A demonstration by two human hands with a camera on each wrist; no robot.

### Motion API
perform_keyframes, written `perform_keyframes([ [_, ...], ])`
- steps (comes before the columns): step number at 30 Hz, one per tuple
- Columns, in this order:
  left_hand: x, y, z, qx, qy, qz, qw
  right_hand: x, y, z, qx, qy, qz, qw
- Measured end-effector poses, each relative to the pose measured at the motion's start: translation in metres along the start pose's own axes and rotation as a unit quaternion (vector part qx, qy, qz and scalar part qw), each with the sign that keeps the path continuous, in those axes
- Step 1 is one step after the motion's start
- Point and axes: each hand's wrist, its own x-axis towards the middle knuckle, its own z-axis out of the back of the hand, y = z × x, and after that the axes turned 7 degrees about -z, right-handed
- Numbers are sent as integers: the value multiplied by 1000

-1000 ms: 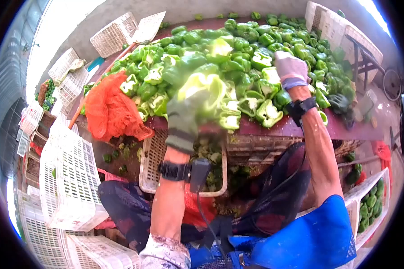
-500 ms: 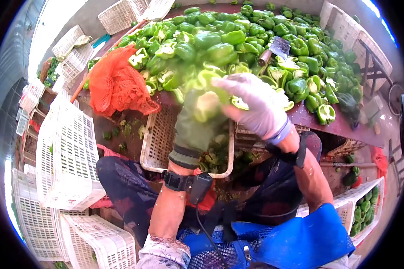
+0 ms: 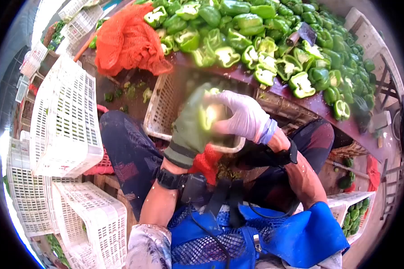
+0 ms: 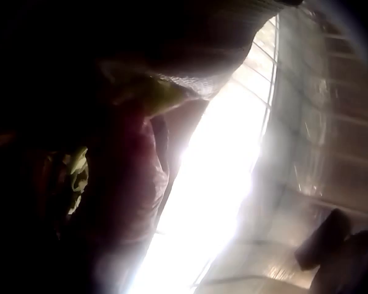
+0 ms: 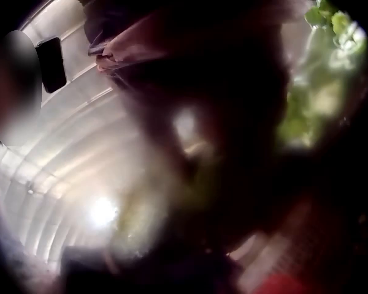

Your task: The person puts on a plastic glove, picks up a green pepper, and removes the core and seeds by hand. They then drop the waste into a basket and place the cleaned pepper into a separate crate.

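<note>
A cut green pepper (image 3: 208,115) is held above the crate between the two hands in the head view. My left hand (image 3: 188,123), in a grey-green glove, grips it from the left. Thumb and fingers of my right hand (image 3: 247,117), in a pale thin glove, curl toward its right side, the fingertips blurred against it. In the dark left wrist view a bit of green pepper (image 4: 162,95) shows between the hands. The right wrist view is dark and blurred. A cleaver (image 3: 307,33) lies on the pepper pile.
Whole and cut peppers (image 3: 249,24) heap on the dark red table (image 3: 274,87). An orange net bag (image 3: 125,40) lies at its left edge. A crate (image 3: 159,105) stands between the knees, white crates (image 3: 67,121) at the left, another crate with peppers (image 3: 357,215) at the lower right.
The head view has tilted down and shifted. The right hand has come from the pile, leaving the cleaver there, to the left hand. Both hands and the held pepper are now nearer the body.
</note>
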Motion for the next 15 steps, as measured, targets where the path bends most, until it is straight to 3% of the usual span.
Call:
perform_keyframes([
  [1,-4,9,2,26,-21,-21,999,0,-4,-4,45,33,-14,998],
  [2,-11,17,7,89,5,-96,991,1,-7,-6,61,61,-41,995],
  [6,-12,22,21,10,68,96,993,6,-17,-12,148,173,-157,961],
  [8,-24,10,26,-72,123,39,989,9,-17,-17,156,193,-210,946],
  [10,-27,15,28,37,130,-72,988,11,-5,-17,146,190,-248,939],
  [11,-28,17,29,91,131,-127,979,11,-5,-22,129,180,-240,945],
  [13,-31,24,33,142,129,-100,976,12,-8,-29,95,160,-221,957],
  [15,-35,27,32,152,125,-94,976,8,-18,-45,-10,60,-118,991],
])
